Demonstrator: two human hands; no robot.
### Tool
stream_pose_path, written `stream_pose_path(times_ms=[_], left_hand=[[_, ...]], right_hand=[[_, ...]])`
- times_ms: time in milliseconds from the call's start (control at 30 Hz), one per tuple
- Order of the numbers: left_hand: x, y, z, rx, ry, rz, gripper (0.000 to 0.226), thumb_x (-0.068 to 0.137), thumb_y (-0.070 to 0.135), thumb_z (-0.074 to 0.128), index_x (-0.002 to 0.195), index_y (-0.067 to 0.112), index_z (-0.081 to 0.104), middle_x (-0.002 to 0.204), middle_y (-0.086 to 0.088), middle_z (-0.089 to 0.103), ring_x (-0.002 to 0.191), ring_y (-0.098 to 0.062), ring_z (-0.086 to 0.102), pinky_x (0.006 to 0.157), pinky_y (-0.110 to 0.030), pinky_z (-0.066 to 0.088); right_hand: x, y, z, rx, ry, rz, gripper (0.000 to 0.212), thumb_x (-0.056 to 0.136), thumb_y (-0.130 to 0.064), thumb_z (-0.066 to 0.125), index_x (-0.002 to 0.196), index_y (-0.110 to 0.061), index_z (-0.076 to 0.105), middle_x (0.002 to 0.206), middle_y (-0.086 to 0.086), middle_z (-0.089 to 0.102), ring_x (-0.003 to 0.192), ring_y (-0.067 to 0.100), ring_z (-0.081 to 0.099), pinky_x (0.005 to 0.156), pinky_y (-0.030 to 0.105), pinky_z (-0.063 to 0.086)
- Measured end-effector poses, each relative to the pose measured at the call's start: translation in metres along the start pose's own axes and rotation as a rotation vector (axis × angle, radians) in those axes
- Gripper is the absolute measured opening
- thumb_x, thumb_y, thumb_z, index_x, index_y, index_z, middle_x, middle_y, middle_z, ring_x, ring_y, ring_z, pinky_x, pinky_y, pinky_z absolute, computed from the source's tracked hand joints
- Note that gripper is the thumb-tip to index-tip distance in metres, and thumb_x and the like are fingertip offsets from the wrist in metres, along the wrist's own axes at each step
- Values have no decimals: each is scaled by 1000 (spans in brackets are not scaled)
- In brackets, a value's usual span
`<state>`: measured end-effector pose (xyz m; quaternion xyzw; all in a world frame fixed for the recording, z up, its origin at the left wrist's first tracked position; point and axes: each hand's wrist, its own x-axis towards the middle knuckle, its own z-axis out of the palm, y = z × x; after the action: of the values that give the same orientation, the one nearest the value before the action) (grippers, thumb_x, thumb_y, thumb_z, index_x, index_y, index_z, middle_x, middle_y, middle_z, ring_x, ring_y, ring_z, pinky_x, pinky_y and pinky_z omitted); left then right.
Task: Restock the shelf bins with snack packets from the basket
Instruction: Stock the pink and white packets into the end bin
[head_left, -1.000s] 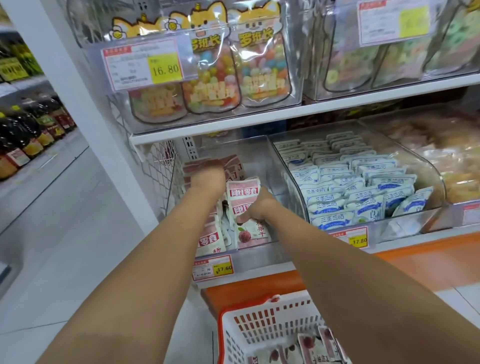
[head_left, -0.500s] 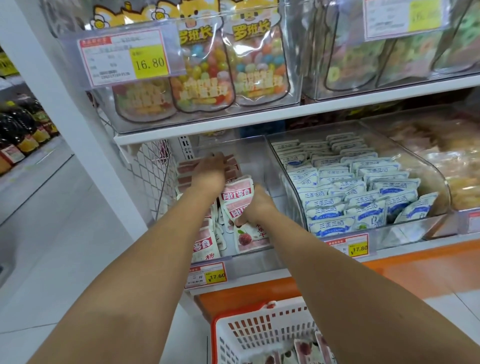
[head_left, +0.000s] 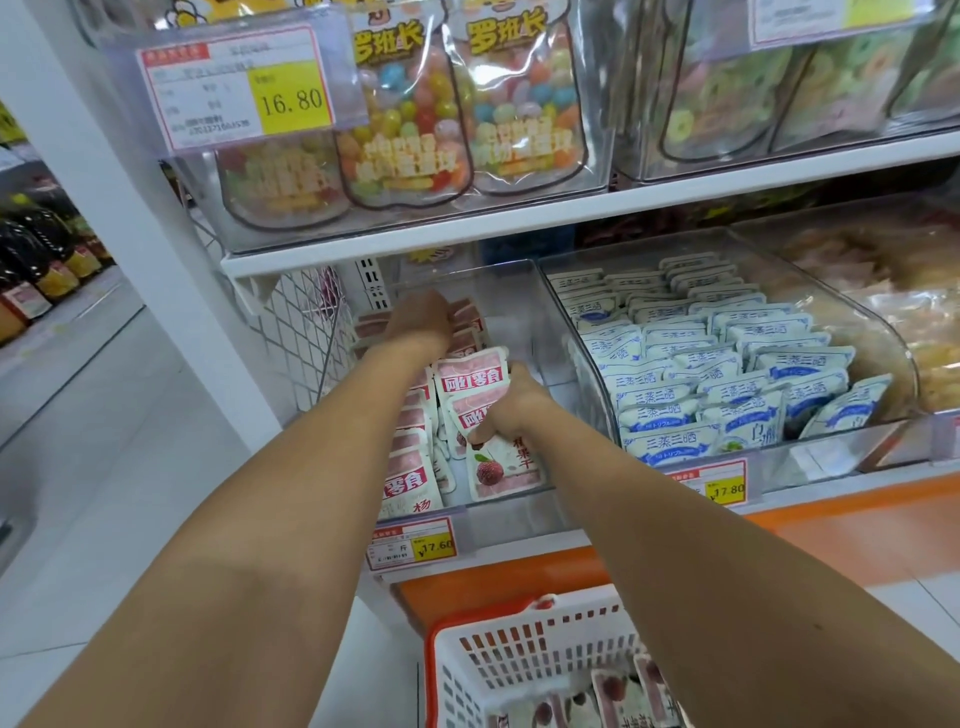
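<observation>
Several snack packets (head_left: 615, 696) lying low in the white basket (head_left: 519, 654), nearest the camera. Further up, right hand (head_left: 514, 402) pinching a small stack (head_left: 470, 376) of pink packets, thumb on the front face, inside the clear bin (head_left: 522, 296), just right of the standing row (head_left: 410, 467). Long axis upright, labels forward. Beyond, left hand (head_left: 421, 317) against the rear packets (head_left: 467, 312), fingers hidden, grip impossible to tell. Likely slotting the stack back-left toward that hand; right hand nearer.
</observation>
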<state>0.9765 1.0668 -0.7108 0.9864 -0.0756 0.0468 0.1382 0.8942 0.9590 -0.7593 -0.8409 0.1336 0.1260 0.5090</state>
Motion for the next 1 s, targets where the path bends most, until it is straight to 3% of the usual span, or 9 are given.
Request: stream_pose_path(times_ms=[133,300,467,533,600,700,833,933,1000], left_hand=[[-2,0,7,-18,45,-31,21,96,6,48,102,6,69,99,-9,68,84,-24,65,74,-28,49],[0,8,0,-85,31,34,24,99,13,46,108,7,67,105,-7,67,74,-14,53,71,-24,42],[-11,6,-14,-128,104,90,23,96,15,52,115,6,61,118,-1,62,99,-16,58,83,-23,43],[-21,1,-18,-59,32,132,21,95,19,55,110,8,65,109,-6,65,96,-22,61,82,-28,45],[-32,-5,-19,24,-88,182,24,95,24,54,109,9,67,101,-8,65,89,-24,61,74,-28,44],[-42,-9,-19,8,-101,236,27,95,27,55,110,10,68,105,-9,66,88,-24,61,72,-27,43],[-48,-8,-16,-2,-141,228,29,93,26,59,118,12,63,116,-7,64,101,-21,60,86,-30,47],[-48,-13,-9,52,-136,181,31,93,21,59,122,12,58,121,-9,62,107,-24,58,90,-33,46],[-47,-16,-5,77,-115,166,29,93,20,58,121,12,58,119,-10,62,106,-25,58,89,-35,46]], right_hand=[[-1,-1,0,49,70,-67,92,62,5,83,137,-15,34,124,6,57,119,26,52,97,35,45],[-3,-5,5,84,118,-139,97,65,2,82,142,-22,30,124,3,58,116,24,54,91,32,46],[-4,-5,5,68,106,-102,99,67,-2,83,145,-21,25,126,3,56,119,25,52,97,34,42],[-3,-5,6,65,83,-94,99,69,1,80,145,-18,20,126,6,55,119,26,52,96,34,42],[-2,-6,8,58,46,-65,92,75,7,72,144,-14,15,114,9,55,111,28,55,87,33,47],[-1,-6,6,-33,-28,28,75,79,11,60,138,-7,17,86,7,48,79,22,55,58,26,45],[0,0,6,-339,-57,96,50,78,-12,75,116,-3,45,119,16,57,94,25,57,70,32,51],[-1,7,10,-561,71,84,77,70,-39,82,128,-3,46,128,12,52,119,27,51,95,36,48],[-3,11,11,-531,108,92,72,66,-43,84,119,-6,51,122,10,57,116,28,53,92,36,49]])
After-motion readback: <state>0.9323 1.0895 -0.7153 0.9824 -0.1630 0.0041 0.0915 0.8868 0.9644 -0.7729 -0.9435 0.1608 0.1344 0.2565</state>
